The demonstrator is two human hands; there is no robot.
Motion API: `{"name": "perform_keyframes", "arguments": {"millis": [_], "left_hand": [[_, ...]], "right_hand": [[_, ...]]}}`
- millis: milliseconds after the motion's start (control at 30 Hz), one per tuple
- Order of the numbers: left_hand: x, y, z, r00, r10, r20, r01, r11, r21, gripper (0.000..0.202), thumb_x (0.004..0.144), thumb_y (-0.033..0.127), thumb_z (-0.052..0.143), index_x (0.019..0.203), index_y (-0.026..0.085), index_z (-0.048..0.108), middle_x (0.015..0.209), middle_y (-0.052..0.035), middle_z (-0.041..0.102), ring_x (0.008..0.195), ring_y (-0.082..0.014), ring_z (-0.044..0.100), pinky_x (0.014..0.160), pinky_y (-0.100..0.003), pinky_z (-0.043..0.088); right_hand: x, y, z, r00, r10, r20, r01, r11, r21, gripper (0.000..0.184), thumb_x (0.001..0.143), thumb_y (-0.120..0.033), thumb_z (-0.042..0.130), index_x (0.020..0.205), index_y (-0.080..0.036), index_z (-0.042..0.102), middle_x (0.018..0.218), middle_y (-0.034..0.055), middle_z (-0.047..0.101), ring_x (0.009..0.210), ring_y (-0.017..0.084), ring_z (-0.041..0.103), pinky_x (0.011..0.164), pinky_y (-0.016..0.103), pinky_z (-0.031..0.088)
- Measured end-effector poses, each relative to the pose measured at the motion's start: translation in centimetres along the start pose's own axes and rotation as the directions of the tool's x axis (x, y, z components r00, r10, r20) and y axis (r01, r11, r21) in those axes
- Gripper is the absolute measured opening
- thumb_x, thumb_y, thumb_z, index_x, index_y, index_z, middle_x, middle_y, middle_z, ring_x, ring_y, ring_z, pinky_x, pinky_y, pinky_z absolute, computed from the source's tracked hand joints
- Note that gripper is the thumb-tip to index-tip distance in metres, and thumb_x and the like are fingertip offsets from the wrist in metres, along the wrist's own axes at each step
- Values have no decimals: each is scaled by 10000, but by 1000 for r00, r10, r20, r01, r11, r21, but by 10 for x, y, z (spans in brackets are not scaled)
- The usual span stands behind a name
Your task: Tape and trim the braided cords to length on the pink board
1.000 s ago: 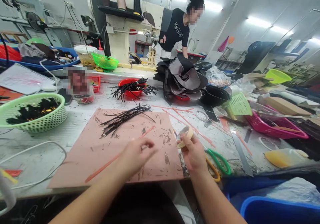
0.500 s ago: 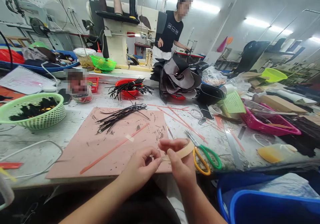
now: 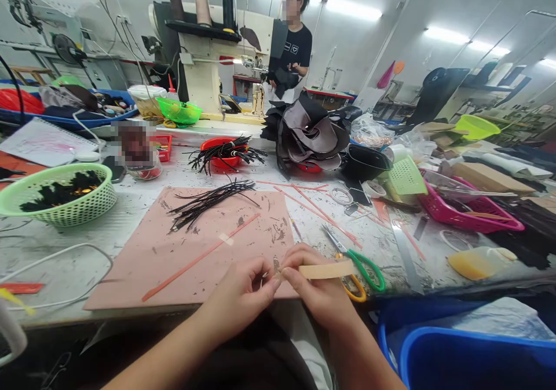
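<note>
Over the front edge of the pink board, my two hands meet at the fingertips. My right hand is closed on a roll of beige masking tape, its band showing above the fingers. My left hand pinches at the tape's free end, mostly hidden between thumb and finger. Just right of my right hand lie scissors with one green and one orange handle, partly covered. On the board rest a bundle of black cords and an orange strip with a small piece of tape across it.
Behind the board, a red bowl holds more black cords beside stacked dark pieces. A green basket stands left, a pink basket right. Blue bins sit below the table edge. A co-worker stands beyond the sewing machine.
My right hand has turned and come in against my left fingertips, so the tape roll now lies more level. The co-worker has shifted left and brought their hands together around dark material.
</note>
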State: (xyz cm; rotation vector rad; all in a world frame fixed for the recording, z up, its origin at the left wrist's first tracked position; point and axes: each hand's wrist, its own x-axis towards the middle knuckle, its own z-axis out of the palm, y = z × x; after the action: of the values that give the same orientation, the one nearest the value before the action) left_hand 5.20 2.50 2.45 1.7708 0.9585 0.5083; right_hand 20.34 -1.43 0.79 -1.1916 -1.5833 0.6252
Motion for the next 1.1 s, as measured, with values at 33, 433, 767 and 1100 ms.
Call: {"name": "perform_keyframes", "arguments": {"millis": [33, 433, 767, 1100], "left_hand": [[1, -1, -1, 1000, -12, 3, 12, 1000, -1, 230, 738, 362, 448, 581, 201, 404, 543, 64, 344, 520, -100, 315, 495, -226, 292], [14, -19, -2, 992, -117, 49, 116, 993, 9, 240, 717, 376, 447, 562, 194, 454, 545, 46, 432, 550, -125, 406, 536, -241, 336], [26, -43, 8, 994, -98, -41, 105, 968, 228, 165, 734, 318, 465, 653, 195, 539, 620, 9, 564, 627, -171, 519, 610, -287, 390], [19, -32, 15, 987, -162, -18, 163, 981, 105, 219, 712, 401, 527, 782, 196, 554, 756, -8, 611, 712, -173, 531, 654, -286, 411]], "right_hand": [[-1, 0, 2, 999, -29, -20, 28, 998, -63, 131, 808, -180, 512, 685, -193, 555, 700, 22, 554, 707, 155, 550, 643, 281, 450], [-3, 21, 6, 988, 154, 11, -153, 985, -73, 136, 751, -274, 584, 642, -194, 602, 627, 3, 600, 608, 144, 560, 592, 265, 462], [-10, 62, -17, 829, 556, -70, -560, 824, -89, 251, 680, -407, 575, 754, -185, 665, 802, 68, 691, 815, 246, 623, 760, 370, 472], [20, 89, -43, 825, 565, -16, -389, 547, -741, 315, 733, -250, 401, 836, -131, 674, 885, 130, 682, 830, 240, 627, 713, 308, 448]]}}
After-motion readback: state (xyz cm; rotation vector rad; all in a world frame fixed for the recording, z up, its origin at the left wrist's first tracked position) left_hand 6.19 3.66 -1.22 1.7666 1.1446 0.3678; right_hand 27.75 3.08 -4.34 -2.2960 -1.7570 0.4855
